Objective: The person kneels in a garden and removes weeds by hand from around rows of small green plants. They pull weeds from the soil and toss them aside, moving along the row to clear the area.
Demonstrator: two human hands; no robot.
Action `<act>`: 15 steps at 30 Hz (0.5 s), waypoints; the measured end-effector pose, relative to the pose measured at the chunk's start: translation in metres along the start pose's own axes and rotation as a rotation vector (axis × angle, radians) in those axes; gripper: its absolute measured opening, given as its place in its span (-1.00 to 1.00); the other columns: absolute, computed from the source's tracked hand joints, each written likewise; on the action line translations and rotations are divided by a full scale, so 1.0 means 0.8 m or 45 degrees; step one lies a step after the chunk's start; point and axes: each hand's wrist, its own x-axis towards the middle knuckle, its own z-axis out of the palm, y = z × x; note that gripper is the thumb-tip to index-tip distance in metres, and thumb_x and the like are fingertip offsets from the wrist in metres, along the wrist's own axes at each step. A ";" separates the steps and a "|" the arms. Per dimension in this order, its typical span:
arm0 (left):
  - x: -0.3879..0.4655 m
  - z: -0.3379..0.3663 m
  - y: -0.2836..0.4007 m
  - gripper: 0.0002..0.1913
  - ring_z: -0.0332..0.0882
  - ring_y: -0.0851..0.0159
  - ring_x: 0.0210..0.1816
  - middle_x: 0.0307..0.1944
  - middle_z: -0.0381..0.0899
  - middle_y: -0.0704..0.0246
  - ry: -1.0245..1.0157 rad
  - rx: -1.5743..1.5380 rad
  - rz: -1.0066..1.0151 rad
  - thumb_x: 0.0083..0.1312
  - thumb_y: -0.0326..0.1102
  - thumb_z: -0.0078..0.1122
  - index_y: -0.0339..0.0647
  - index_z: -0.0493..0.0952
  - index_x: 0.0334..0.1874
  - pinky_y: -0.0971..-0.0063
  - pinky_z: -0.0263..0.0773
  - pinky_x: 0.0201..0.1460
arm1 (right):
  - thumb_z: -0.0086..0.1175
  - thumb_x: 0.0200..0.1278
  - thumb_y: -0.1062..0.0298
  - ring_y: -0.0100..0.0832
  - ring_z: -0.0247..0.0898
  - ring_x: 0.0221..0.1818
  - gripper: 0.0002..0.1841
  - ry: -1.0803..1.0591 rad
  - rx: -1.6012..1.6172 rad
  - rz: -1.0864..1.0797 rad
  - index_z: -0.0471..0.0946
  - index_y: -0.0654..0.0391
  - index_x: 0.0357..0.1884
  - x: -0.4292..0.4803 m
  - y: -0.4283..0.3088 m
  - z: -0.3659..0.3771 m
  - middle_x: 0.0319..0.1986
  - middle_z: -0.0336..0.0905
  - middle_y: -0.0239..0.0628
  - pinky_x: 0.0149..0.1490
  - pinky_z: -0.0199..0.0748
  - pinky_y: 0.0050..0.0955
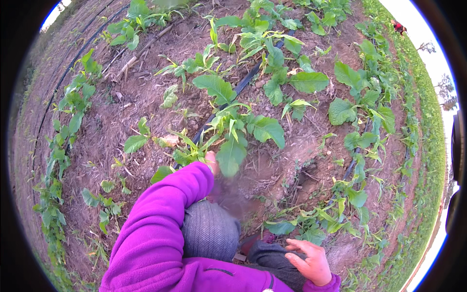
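Note:
My left hand reaches down among narrow grass-like leaves at the base of a broad-leaved plant. Most of its fingers are hidden by the purple sleeve and the foliage, so I cannot tell whether they grip a stem. A black drip line runs through this plant row, just beyond the hand. Low at the right, my right hand hovers beside my dark trouser leg, its fingers apart and holding nothing. Leafy plants grow just above it.
A bent grey knee is between my arms. Parallel plant rows lie left and right, with another drip line at the left. A dry stalk rests on the soil. Far off at upper right is a person in red.

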 end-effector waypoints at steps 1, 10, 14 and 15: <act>0.004 0.006 -0.001 -0.79 0.57 0.08 -0.23 -0.33 0.61 0.21 0.017 -0.066 -0.048 0.21 -0.22 0.02 -0.12 0.59 -0.24 0.22 0.40 -0.14 | 0.30 0.07 0.41 -0.33 0.63 -0.24 -0.59 0.000 0.007 0.005 0.56 0.21 0.01 -0.001 0.001 0.000 -0.28 0.67 -0.17 -0.10 0.52 -0.44; 0.046 0.053 -0.023 -0.76 0.57 0.04 -0.23 -0.35 0.62 0.17 0.330 -0.732 -0.385 0.27 -0.17 -0.01 -0.12 0.59 -0.26 0.19 0.41 -0.18 | 0.28 0.12 0.37 -0.33 0.62 -0.23 -0.60 -0.010 0.018 0.011 0.55 0.22 0.03 -0.005 0.005 0.002 -0.25 0.66 -0.15 -0.08 0.53 -0.43; 0.007 -0.014 -0.042 -0.80 0.62 0.14 -0.23 -0.38 0.66 0.30 -0.042 0.663 0.781 0.14 -0.28 0.06 -0.09 0.67 -0.32 0.28 0.48 -0.21 | 0.27 0.12 0.35 -0.33 0.62 -0.22 -0.60 -0.018 0.001 0.000 0.55 0.22 0.03 -0.008 0.003 0.000 -0.24 0.65 -0.13 -0.07 0.54 -0.43; -0.008 -0.030 -0.036 -0.80 0.64 0.17 -0.24 -0.40 0.67 0.31 -0.012 0.983 0.937 0.14 -0.28 0.05 -0.10 0.69 -0.38 0.27 0.50 -0.24 | 0.27 0.12 0.35 -0.32 0.62 -0.22 -0.60 -0.018 0.017 -0.005 0.55 0.22 0.03 -0.008 0.003 0.000 -0.24 0.65 -0.13 -0.07 0.53 -0.43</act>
